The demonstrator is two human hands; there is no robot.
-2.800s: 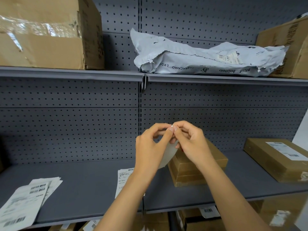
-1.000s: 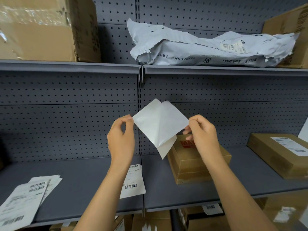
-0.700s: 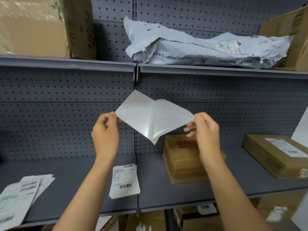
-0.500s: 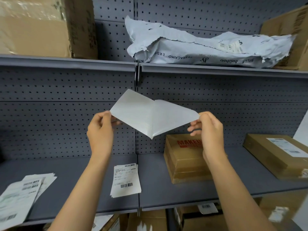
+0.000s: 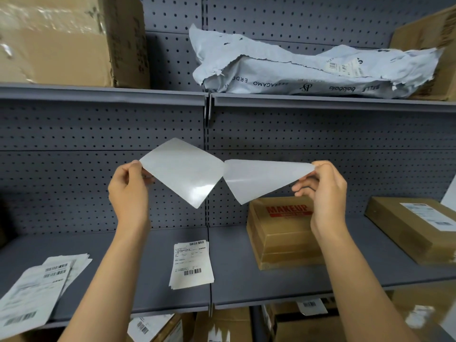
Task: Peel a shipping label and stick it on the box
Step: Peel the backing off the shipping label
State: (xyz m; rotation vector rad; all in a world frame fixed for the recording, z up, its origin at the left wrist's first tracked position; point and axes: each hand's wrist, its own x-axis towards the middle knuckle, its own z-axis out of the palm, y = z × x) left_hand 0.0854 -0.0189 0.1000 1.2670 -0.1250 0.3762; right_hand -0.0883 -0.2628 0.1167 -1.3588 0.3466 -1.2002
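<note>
I hold two white sheets up in front of the pegboard. My left hand (image 5: 128, 191) pinches the corner of the glossy backing sheet (image 5: 183, 172). My right hand (image 5: 325, 191) pinches the corner of the peeled shipping label (image 5: 261, 180), whose blank side faces me. The two sheets meet only at one point in the middle. Below my right hand, a brown cardboard box (image 5: 278, 238) with red MAKEUP print sits on the grey shelf (image 5: 246, 287).
A small stack of printed labels (image 5: 191, 265) lies on the shelf centre, and more labels (image 5: 37, 287) lie at the left. A labelled flat box (image 5: 414, 230) sits at the right. The upper shelf holds a grey mailer bag (image 5: 296, 70) and cartons.
My hands have moved apart sideways. The label has come away from its backing, from a folded overlap to two sheets touching at one corner.
</note>
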